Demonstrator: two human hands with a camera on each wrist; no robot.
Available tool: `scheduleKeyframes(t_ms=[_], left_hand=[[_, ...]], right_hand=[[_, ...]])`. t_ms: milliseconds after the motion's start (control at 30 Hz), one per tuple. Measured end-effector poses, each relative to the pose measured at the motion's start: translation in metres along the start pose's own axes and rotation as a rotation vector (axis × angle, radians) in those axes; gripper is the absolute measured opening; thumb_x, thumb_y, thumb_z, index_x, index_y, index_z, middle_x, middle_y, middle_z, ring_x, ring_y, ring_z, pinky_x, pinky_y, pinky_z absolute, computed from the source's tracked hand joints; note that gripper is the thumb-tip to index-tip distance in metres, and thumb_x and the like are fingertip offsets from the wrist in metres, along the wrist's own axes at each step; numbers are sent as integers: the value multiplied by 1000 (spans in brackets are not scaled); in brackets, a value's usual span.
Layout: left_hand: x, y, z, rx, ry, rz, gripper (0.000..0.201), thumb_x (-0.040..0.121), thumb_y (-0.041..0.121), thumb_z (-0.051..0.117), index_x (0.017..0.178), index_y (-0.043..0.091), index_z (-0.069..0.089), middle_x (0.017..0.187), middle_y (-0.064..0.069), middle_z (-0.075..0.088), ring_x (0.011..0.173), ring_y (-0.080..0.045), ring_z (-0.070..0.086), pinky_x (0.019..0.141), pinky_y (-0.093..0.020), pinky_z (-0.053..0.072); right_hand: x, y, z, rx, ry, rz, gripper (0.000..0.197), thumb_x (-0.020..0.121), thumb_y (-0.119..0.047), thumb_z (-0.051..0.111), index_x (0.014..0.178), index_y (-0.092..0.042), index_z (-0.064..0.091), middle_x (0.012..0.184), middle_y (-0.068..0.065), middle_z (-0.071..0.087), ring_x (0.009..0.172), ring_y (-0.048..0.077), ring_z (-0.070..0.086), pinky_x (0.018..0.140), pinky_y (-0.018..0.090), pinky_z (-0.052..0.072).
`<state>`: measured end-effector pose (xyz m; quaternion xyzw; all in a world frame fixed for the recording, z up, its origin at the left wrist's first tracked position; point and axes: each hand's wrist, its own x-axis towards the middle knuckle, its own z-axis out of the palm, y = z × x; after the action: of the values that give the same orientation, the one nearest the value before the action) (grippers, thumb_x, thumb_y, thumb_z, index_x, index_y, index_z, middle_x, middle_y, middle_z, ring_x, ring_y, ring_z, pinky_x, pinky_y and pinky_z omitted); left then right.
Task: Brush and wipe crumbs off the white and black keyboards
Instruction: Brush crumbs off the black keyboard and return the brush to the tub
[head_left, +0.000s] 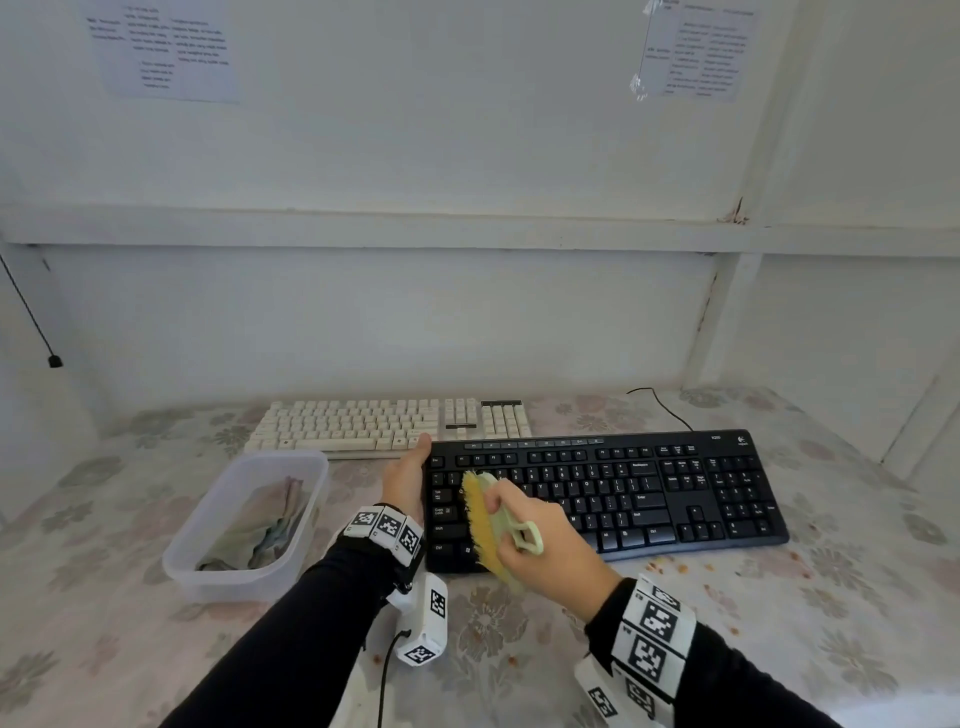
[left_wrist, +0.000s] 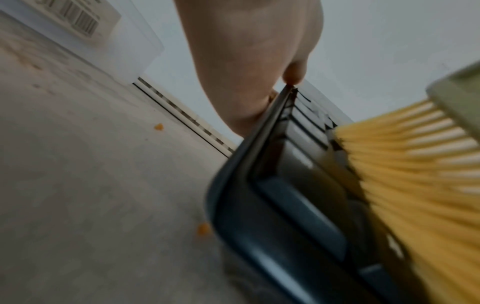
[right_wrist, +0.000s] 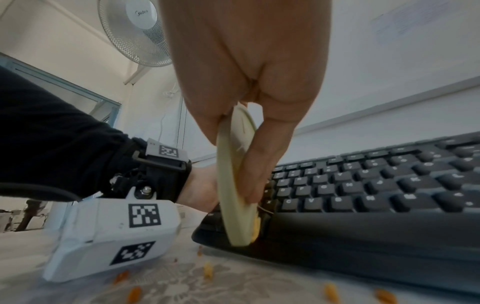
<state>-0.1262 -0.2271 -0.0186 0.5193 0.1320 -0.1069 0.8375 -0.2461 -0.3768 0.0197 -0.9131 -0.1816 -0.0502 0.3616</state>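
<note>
The right hand (head_left: 540, 540) curls round the pale green back of the brush (head_left: 493, 525), whose yellow bristles sit on the left end of the black keyboard (head_left: 602, 493). The left hand (head_left: 408, 475) lies flat, fingers straight, against that keyboard's left edge, thumb tip near its 11 o'clock corner, steadying it. The white keyboard (head_left: 389, 426) lies just behind, toward 12 o'clock.

To brush well, I would keep the bristles angled low and draw them along the key rows toward 6 o'clock, so crumbs leave over the near edge onto the surface (head_left: 519, 649) rather than into the gaps. Light pressure seems enough; hard strokes may press keys or flick bits toward the left hand.

The head view alone shows both keyboards and the clear tub (head_left: 244, 525) with a cloth (head_left: 260, 525) at 9 o'clock. The left wrist view shows the bristles (left_wrist: 405, 160) splayed against the keys and the thumb on the corner. The right wrist view shows orange crumbs (right_wrist: 331, 292) lying on the surface before the keyboard.
</note>
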Motion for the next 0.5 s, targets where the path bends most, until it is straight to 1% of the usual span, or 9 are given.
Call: scheduleKeyframes(t_ms=[67,133,200,267,333,400,433,467,500], left_hand=[[-1,0,-1,19,-58,-81,51,93,49,49,106,3,65,98,-19,71,81,-30,71,66,-34,54],[1,-1,-2,29,-88,-103,52,95,49,45,106,2,64,93,-18,72,76,-28,71,64,-33,53],[0,0,-1,62,-70,-107,56,94,50,45,115,0,62,98,-19,71,79,-29,71,66,-34,53],[-2,1,1,94,-40,-106,57,95,49,45,118,0,61,100,-20,70,78,-29,71,64,-34,54],[-1,1,3,80,-32,-100,54,95,49,44,116,2,61,100,-20,70,75,-30,71,57,-34,55],[-3,2,4,93,-26,-115,53,96,50,41,111,4,62,95,-20,70,72,-30,71,55,-35,56],[-5,3,6,95,-19,-119,54,95,52,41,111,5,63,96,-20,71,77,-31,71,61,-40,57],[-1,2,5,98,-4,-102,57,92,56,44,112,6,63,101,-20,70,86,-34,70,72,-47,57],[10,-3,1,107,28,-75,64,85,63,50,116,8,63,109,-19,69,96,-36,68,84,-53,53]], right_hand=[[-2,2,-1,-17,-25,11,30,80,3,42,94,-23,38,60,-2,40,46,7,31,45,18,27],[-2,-1,-1,-21,-52,18,31,79,4,42,92,-24,37,59,-2,40,45,7,31,44,18,26],[-1,-5,-6,-27,-81,36,29,80,3,42,92,-23,37,59,-6,38,42,6,32,42,17,27],[1,-10,-15,-17,-96,56,28,81,1,45,91,-24,41,61,-10,40,42,5,33,41,16,30],[7,-14,-27,17,-44,83,32,82,0,48,87,-32,44,68,-9,47,46,4,36,41,14,34],[16,-18,-36,84,86,80,42,84,0,48,93,-42,43,77,-4,56,51,6,46,45,13,42],[22,-19,-38,112,156,68,46,86,1,47,101,-42,42,80,0,59,52,7,50,46,14,44],[29,-21,-40,132,213,60,49,86,2,47,112,-39,39,81,4,61,53,9,52,45,15,45],[36,-22,-40,146,252,55,51,87,2,47,120,-35,36,80,5,61,52,10,53,45,17,45]])
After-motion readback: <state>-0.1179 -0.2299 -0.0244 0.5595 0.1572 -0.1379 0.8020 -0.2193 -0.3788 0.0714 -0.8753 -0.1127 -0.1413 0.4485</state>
